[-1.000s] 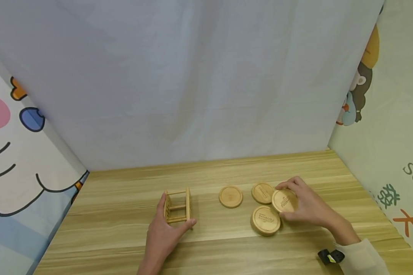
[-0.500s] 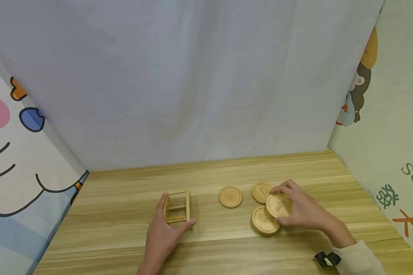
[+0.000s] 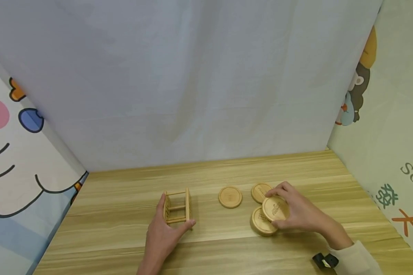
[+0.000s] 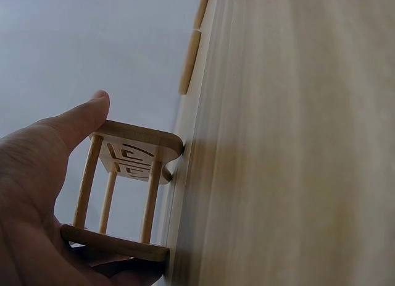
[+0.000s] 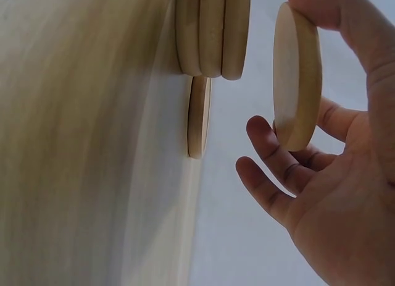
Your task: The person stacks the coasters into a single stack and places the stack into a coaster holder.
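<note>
My left hand (image 3: 161, 233) grips a small wooden coaster holder (image 3: 188, 206), thumb on one side panel and fingers on the other. Thin rods join the holder's cut-out panels (image 4: 133, 134), and it touches the table. A round wooden coaster (image 3: 274, 207) with printed lettering is pinched at its edge by my right hand (image 3: 302, 211). It hangs above a stack of coasters (image 3: 260, 224), clear of them in the right wrist view, where the stack (image 5: 211, 36) shows three layers. A single coaster (image 3: 259, 191) lies behind the stack, partly covered by the held one.
Another coaster (image 3: 230, 197) lies flat between the holder and the stack. The wood-grain table (image 3: 124, 183) ends at a pale curtain (image 3: 199, 84) behind. Printed cloths (image 3: 378, 164) hang at the left and right sides.
My right hand has moved left and slightly toward me with the coaster, from beside the stack to over it. My left hand and the holder stay put.
</note>
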A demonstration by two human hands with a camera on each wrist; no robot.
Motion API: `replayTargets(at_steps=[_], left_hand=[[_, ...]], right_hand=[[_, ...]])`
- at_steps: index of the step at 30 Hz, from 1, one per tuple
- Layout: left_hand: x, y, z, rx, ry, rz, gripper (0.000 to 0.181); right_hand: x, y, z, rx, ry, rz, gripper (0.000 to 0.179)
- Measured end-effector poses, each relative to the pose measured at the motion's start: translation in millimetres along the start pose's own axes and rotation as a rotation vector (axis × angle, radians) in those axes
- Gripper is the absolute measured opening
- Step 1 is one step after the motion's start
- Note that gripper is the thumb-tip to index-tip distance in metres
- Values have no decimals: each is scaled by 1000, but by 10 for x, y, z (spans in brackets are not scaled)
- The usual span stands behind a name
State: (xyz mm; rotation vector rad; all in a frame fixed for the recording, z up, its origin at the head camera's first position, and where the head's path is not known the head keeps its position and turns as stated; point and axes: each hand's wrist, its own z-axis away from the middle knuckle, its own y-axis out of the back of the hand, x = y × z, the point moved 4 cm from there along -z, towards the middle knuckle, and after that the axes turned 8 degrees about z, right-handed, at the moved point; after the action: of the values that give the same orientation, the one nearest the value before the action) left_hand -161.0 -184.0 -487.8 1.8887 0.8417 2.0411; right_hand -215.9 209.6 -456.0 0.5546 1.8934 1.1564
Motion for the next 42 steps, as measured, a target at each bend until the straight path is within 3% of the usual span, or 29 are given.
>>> replayTargets(at_steps=[42], left_hand=[[-3, -2, -4, 1, -3, -9, 126]], right_hand=[[-249, -188, -15, -47, 110, 0, 71]])
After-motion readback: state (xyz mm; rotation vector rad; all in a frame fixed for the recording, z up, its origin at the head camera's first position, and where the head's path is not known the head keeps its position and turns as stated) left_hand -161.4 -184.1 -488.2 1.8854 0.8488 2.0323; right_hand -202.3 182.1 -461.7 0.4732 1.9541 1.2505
